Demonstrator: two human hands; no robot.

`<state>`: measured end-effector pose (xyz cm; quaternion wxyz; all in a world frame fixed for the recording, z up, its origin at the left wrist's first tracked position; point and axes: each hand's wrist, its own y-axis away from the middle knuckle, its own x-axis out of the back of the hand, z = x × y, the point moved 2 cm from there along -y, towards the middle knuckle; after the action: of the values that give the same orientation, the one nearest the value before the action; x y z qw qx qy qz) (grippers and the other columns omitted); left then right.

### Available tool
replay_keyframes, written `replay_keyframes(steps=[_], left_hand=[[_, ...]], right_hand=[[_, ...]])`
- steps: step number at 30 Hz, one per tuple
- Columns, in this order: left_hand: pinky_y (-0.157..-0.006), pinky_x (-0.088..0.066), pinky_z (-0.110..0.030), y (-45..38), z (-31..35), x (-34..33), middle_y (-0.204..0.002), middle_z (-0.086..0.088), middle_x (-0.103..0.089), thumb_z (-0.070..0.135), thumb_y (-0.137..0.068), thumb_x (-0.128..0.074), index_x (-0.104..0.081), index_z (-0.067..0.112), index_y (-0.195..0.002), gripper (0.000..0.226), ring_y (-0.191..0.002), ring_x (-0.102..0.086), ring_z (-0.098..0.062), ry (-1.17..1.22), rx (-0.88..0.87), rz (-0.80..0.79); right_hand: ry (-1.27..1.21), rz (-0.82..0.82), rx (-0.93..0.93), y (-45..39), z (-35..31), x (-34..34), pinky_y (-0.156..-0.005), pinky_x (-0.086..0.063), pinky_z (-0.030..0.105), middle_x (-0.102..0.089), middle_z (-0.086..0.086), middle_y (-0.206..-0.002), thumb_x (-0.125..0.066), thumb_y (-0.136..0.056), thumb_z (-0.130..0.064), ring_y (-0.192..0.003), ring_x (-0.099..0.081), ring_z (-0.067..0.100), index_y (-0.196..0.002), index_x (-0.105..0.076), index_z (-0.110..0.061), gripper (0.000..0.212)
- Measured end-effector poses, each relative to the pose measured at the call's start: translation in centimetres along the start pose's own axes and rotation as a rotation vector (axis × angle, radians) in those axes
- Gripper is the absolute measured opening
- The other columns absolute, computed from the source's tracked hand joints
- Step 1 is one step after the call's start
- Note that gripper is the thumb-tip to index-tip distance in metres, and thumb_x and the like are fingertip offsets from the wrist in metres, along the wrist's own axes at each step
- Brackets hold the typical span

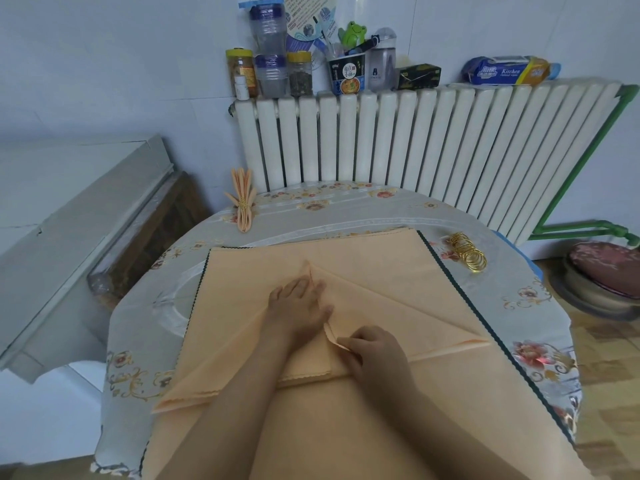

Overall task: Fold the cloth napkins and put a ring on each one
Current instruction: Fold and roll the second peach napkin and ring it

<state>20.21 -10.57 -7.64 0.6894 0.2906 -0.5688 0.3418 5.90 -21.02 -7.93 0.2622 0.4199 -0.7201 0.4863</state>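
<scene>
1. Left hand [299,303]: fingers straight & spread, palm flat on the top napkin [346,282], pinning it near the middle of the table [381,209].
2. Right hand [375,351]: fingers curled, pinching a raised ridge of that napkin just beside the left hand's thumb side. Looks like a pleat being formed.
3. Top napkin sits skewed on the napkin stack [263,265], which covers most of the table's centre & runs toward the near edge. One corner points at the far edge; another lies near the near-left edge, a third toward the right edge.
4. Handling, my read: thin peach cloth, light, soft, no stiffness. It'll slump w/o a pinning hand, and folds prob. won't stay unless pressed. Cloth on cloth may drag the sheet below, so best to grip at the fold ridge or a hemmed edge, not mid-sheet.
5. Gold rings [467,252]: a small heap by the far-right edge, just off the stack corner, well apart from both hands. Rigid, small, could roll.
6. Finished napkin [244,202]: pleated, ringed, lying at the far-left edge.
7. Beyond the table: radiator [415,140] w/ jars & bottles on top.
</scene>
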Motion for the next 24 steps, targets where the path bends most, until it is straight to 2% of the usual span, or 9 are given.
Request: replay_keyframes(steps=[9, 14, 16, 20, 22, 24], left_hand=[[-0.115, -0.006, -0.037, -0.1, -0.1, -0.1, -0.159, 0.004, -0.012, 0.059, -0.094, -0.029, -0.018, 0.04, -0.149, 0.059, -0.145, -0.006, -0.012, -0.014, -0.007, -0.015], [-0.114, -0.007, -0.038, -0.2, -0.2, -0.3, -0.159, 0.004, -0.011, 0.062, -0.092, -0.031, -0.019, 0.041, -0.148, 0.06, -0.145, -0.006, -0.012, -0.033, -0.006, -0.026], [-0.115, -0.007, -0.038, -0.3, -0.3, -0.3, -0.159, 0.004, -0.011, 0.063, -0.092, -0.031, -0.019, 0.041, -0.147, 0.061, -0.145, -0.006, -0.012, -0.032, -0.005, -0.026], [-0.115, -0.006, -0.037, -0.3, -0.2, -0.5, -0.159, 0.004, -0.013, 0.06, -0.094, -0.028, -0.022, 0.04, -0.148, 0.058, -0.145, -0.007, -0.012, -0.012, -0.016, -0.004], [-0.116, -0.009, -0.034, -0.4, -0.2, -0.5, -0.156, 0.002, -0.024, 0.053, -0.096, -0.029, -0.033, 0.033, -0.146, 0.053, -0.144, -0.016, -0.013, 0.12, -0.025, 0.044], [-0.109, -0.024, -0.031, 0.0, -0.3, 0.1, -0.138, -0.005, -0.052, 0.048, -0.09, -0.032, -0.057, 0.02, -0.129, 0.054, -0.131, -0.041, -0.021, 0.345, -0.013, 0.171]], right_hand=[[0.041, 0.023, -0.039, 0.4, -2.0, -1.0, -0.057, -0.048, 0.026, -0.055, -0.002, -0.067, -0.047, -0.082, -0.038, -0.062, -0.055, 0.021, -0.071, -0.072, -0.021, 0.032], [0.046, 0.062, -0.022, 2.0, -2.9, -0.4, -0.064, -0.05, 0.026, -0.061, -0.001, -0.08, -0.046, -0.085, -0.036, -0.071, -0.059, 0.019, -0.095, -0.071, -0.018, 0.033], [0.013, 0.058, 0.047, 2.5, -3.0, -0.2, -0.067, -0.049, 0.026, -0.062, -0.002, -0.086, -0.049, -0.085, -0.033, -0.074, -0.058, 0.017, -0.101, -0.069, -0.018, 0.03], [0.087, 0.003, 0.187, 2.9, -3.2, -0.6, -0.061, -0.049, 0.029, -0.064, -0.005, -0.083, -0.057, -0.082, -0.03, -0.07, -0.055, 0.018, -0.083, -0.069, -0.021, 0.015], [0.124, -0.004, 0.189, 2.8, -3.2, -0.7, -0.058, -0.048, 0.028, -0.063, -0.007, -0.081, -0.056, -0.081, -0.032, -0.068, -0.054, 0.017, -0.078, -0.068, -0.022, 0.016], [0.16, -0.015, 0.193, 2.7, -3.4, -0.4, -0.055, -0.047, 0.025, -0.063, -0.009, -0.083, -0.053, -0.08, -0.033, -0.067, -0.055, 0.015, -0.076, -0.068, -0.023, 0.018]])
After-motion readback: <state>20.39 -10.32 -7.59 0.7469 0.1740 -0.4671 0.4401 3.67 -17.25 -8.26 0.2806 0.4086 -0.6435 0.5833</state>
